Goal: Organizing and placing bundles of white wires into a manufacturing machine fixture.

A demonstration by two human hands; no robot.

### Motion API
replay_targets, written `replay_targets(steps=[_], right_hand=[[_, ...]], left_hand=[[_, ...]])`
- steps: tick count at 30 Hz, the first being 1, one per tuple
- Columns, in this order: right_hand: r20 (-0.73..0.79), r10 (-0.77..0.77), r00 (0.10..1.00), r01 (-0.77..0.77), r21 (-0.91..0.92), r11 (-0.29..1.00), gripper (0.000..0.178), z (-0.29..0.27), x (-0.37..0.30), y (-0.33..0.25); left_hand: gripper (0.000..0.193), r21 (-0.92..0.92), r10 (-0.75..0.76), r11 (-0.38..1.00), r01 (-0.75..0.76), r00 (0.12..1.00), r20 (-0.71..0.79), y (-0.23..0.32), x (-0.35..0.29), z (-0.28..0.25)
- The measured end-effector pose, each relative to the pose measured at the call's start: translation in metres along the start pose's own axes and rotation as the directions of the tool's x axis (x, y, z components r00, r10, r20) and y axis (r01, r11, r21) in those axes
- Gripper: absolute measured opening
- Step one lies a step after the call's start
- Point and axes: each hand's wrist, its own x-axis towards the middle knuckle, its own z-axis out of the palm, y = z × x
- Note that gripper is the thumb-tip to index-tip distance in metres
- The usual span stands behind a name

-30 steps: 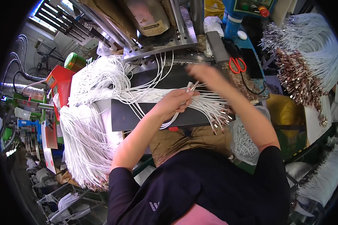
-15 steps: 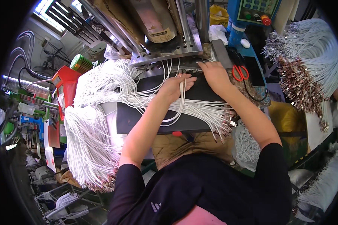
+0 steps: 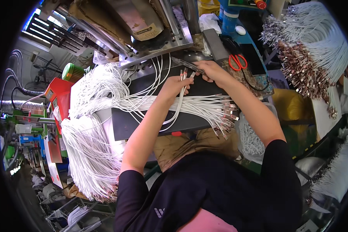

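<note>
White cables (image 3: 205, 108) with metal plugs lie fanned across the dark board (image 3: 143, 125) over the person's lap; the left hand (image 3: 177, 86) pinches two cable ends (image 3: 183, 73) upright above it. Just beyond, the right hand (image 3: 212, 71) grips a slim metal fixture (image 3: 187, 65) at the machine's (image 3: 158, 38) edge; red-handled scissors (image 3: 239, 62) lie beside it.

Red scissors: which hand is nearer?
Right. The right hand is just left of the red scissors; the left hand, holding white cables, lies farther left.

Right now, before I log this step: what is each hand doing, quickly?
Left hand: closed, pinching the connector ends of a few white cables.
Right hand: closed, fingers at the slim metal fixture; what it grips cannot be told.
</note>
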Motion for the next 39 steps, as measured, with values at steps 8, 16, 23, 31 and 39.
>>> replay_targets(steps=[8,16,23,31,39], right_hand=[[-0.103,-0.145,0.984,0.129,-0.140,0.982,0.038,0.010,-0.001,0.018],[-0.122,-0.264,0.957,0.219,-0.290,0.931,0.039,0.017,0.001,0.023],[-0.070,-0.296,0.953,0.257,-0.339,0.905,0.040,-0.003,0.002,0.022],[0.049,-0.289,0.956,0.292,-0.268,0.918,0.040,-0.003,0.004,0.030],[0.048,-0.255,0.966,0.259,-0.272,0.927,0.045,-0.008,-0.019,0.001]], left_hand=[[0.024,0.046,-0.050,0.998,0.049,0.998,0.034,0.005,-0.006,-0.002],[0.027,0.007,-0.018,1.000,0.018,0.999,0.029,0.000,-0.004,0.006],[0.032,-0.140,-0.041,0.989,0.042,0.999,0.009,0.001,-0.008,-0.007],[0.038,0.076,-0.123,0.991,0.109,0.971,0.204,0.008,-0.003,-0.009],[0.036,-0.019,-0.115,0.993,0.116,0.993,0.026,0.004,-0.006,-0.014]])
